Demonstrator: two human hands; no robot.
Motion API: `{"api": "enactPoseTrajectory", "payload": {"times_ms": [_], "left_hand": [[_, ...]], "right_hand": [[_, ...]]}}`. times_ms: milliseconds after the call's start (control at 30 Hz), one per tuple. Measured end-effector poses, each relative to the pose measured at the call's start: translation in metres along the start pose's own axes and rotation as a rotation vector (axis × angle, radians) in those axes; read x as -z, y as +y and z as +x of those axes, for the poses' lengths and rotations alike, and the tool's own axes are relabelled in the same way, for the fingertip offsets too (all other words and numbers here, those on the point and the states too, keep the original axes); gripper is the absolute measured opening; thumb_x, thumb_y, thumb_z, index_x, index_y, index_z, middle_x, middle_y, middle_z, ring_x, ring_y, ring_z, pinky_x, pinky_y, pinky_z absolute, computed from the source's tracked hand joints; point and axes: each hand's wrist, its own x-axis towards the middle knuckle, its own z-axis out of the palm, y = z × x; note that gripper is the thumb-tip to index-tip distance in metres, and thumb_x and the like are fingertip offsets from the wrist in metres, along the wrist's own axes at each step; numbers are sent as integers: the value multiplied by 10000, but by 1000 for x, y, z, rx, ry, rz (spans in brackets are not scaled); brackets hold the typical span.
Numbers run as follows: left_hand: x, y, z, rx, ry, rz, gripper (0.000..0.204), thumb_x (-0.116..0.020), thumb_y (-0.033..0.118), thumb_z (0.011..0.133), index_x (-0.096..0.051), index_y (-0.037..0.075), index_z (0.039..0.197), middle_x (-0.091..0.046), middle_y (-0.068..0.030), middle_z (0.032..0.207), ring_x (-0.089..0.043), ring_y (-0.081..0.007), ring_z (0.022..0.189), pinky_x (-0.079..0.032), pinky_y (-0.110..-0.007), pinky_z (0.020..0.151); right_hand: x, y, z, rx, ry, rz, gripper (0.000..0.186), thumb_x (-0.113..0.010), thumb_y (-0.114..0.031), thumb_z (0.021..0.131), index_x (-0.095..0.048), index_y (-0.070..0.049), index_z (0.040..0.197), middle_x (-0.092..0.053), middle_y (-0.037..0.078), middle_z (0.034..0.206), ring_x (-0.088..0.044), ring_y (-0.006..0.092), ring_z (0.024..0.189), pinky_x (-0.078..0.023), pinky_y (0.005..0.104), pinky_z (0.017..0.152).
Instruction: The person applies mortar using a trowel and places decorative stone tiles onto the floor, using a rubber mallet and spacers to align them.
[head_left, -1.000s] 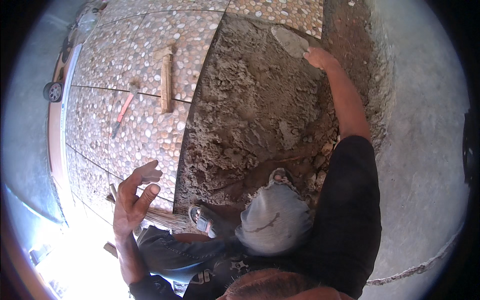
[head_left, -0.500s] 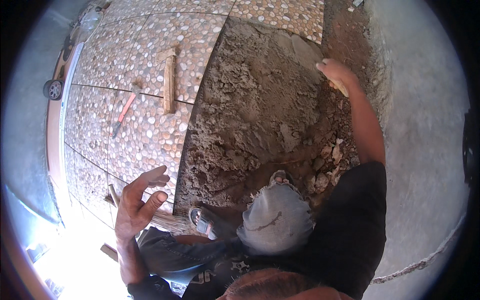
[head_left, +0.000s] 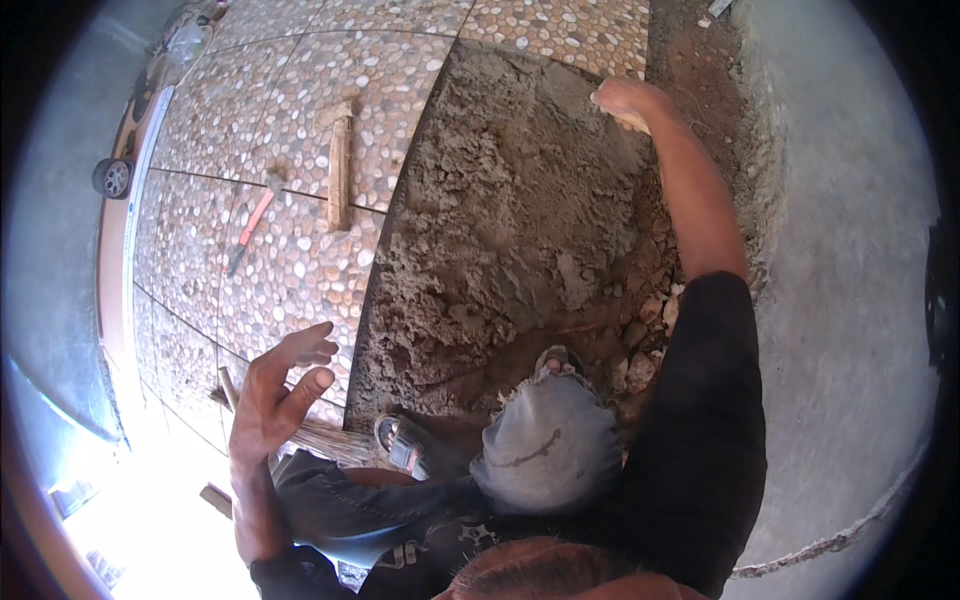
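At the far right corner of a bed of wet grey mortar, my right hand is closed round a trowel. A bit of its pale handle shows under my fingers. Its blade cannot be told apart from the grey mortar. My left hand is raised at the lower left, over the tiled floor, holding nothing. Its fingers are loosely bent, with the thumb apart from them. Close beneath it lie the bristles of a broom.
Pebble-patterned tiles border the mortar. On them lie a wooden-handled mallet and a hammer with a red handle. Rubble and soil run along the right, beside a grey wall. My bent knee is at the near edge.
My right hand has moved left and a little farther away along the mortar's far corner, trowel still in it. The left hand has hardly moved.
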Motion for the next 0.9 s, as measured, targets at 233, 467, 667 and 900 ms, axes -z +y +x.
{"api": "enactPoseTrajectory", "payload": {"times_ms": [233,467,667,900], "left_hand": [[-5,-1,9,-32,-38,-32,527,-700,292,885,-553,1,1299,-689,-181,1058,-666,-257,974,-509,-386,863],[0,-2,2,-74,-43,-18,555,-701,324,876,-554,-12,1292,-689,-178,1055,-666,-271,989,-511,-385,861],[2,-3,-7,-111,-55,-41,561,-697,338,875,-555,-10,1291,-686,-178,1057,-666,-272,988,-510,-384,862],[-3,-3,1,-110,-90,-23,544,-690,325,888,-548,10,1308,-681,-171,1093,-657,-268,1019,-497,-375,890]], "right_hand": [[6,3,13,-135,45,-116,380,-470,-254,927,-641,25,1120,-675,209,1032,-674,284,804,-520,459,694],[-11,70,0,-136,-13,-35,433,-420,-291,981,-575,64,1174,-658,225,936,-647,329,700,-474,501,647],[-40,69,-36,-138,175,92,466,-392,-315,991,-594,39,1217,-667,239,1077,-671,355,863,-502,486,811],[-48,-1,48,11,199,176,619,-431,-430,996,-386,12,1428,-644,228,970,-642,296,671,-459,530,689]]}}
